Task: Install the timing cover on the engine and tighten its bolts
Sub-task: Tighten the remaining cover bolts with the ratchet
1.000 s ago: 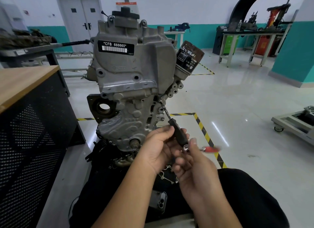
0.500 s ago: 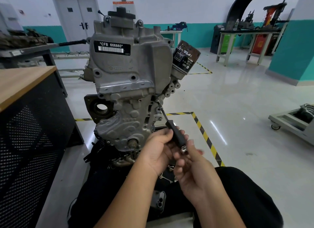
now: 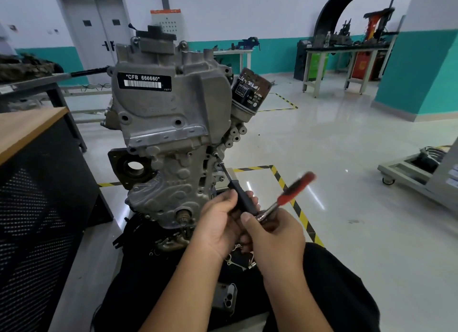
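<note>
ratchet (image 3: 285,203) | red handle swung up-right, blurred | was hidden behind right hand (image 3: 275,237) 0.5s ago

Open floor (image 3: 347,183) right of engine (image 3: 173,133) gives free passage there, the red ratchet handle (image 3: 295,193) sticking into it; left side hemmed by black mesh cabinet (image 3: 37,208) just beside the block, oil filter (image 3: 250,91) jutting upper right, low cart (image 3: 418,175) far right.
</note>
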A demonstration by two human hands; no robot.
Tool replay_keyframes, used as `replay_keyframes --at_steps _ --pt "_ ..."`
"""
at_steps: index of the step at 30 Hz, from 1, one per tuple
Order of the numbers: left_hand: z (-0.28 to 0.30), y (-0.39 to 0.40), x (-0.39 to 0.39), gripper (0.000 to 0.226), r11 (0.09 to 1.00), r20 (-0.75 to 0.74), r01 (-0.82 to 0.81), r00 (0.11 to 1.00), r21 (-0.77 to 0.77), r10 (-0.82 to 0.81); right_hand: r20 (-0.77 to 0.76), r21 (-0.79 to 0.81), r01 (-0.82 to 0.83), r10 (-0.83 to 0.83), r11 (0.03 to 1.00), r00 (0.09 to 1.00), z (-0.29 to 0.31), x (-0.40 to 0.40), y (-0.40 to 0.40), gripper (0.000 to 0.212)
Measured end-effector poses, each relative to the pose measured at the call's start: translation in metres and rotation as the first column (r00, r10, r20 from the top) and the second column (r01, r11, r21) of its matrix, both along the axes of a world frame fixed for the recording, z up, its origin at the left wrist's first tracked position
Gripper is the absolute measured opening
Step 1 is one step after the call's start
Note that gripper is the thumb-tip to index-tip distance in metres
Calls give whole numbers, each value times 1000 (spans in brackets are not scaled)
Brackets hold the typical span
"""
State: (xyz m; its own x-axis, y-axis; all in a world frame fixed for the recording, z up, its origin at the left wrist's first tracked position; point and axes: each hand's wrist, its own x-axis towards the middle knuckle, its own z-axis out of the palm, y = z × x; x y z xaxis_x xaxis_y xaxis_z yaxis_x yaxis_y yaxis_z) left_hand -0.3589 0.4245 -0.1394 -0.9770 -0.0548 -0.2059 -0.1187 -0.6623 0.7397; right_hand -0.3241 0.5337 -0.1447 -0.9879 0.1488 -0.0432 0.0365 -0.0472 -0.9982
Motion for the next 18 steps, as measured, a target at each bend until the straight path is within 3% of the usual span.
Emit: replay_keyframes --at_steps 1,2,4,5,6,7,9,10,12,14,16,18 --pt "1 1 0 34 1000 -5 6 1000 8 -5 -66 65 59 -54 996 996 -1 1 -3 17" --pt "1 0 1 37 1000 -6 16 1000 14 -16 -78 20 74 -72 997 994 -1 3 -7 18" --pt "1 -4 2 36 999 -12 42 999 31 -42 41 -359 22 -7 933 999 5 6 -10 29" --pt "0 -7 2 33 998 -22 53 998 22 -53 113 -477 19 39 879 993 8 6 -9 35" --pt "-1 -9 1 30 998 -33 60 998 -1 -60 146 -498 5 79 867 986 10 5 -7 36" --pt "-3 -11 0 25 998 -45 59 997 -18 -60 130 -431 -29 94 902 987 9 4 -5 33" --pt "-5 -11 -4 19 999 -56 39 998 -29 -40 -22 -71 -33 31 997 999 3 2 -5 18" --pt "-5 -10 -5 18 999 -55 28 998 -28 -30 -119 109 27 -14 994 993 0 2 -5 16" --pt "-6 -8 -6 21 999 -42 37 998 -27 -38 -195 201 118 -78 972 978 -3 2 -7 17" --pt "-5 -8 -5 26 997 -26 75 997 -23 -76 -68 -64 55 -60 996 996 -2 4 -9 23" --pt "-7 -9 -7 28 998 -24 57 998 19 -57 133 -411 0 60 912 989 3 4 -7 36" --pt "-10 -12 -8 22 998 -42 -1 999 63 4 210 -500 -20 144 866 967 5 5 -7 35"
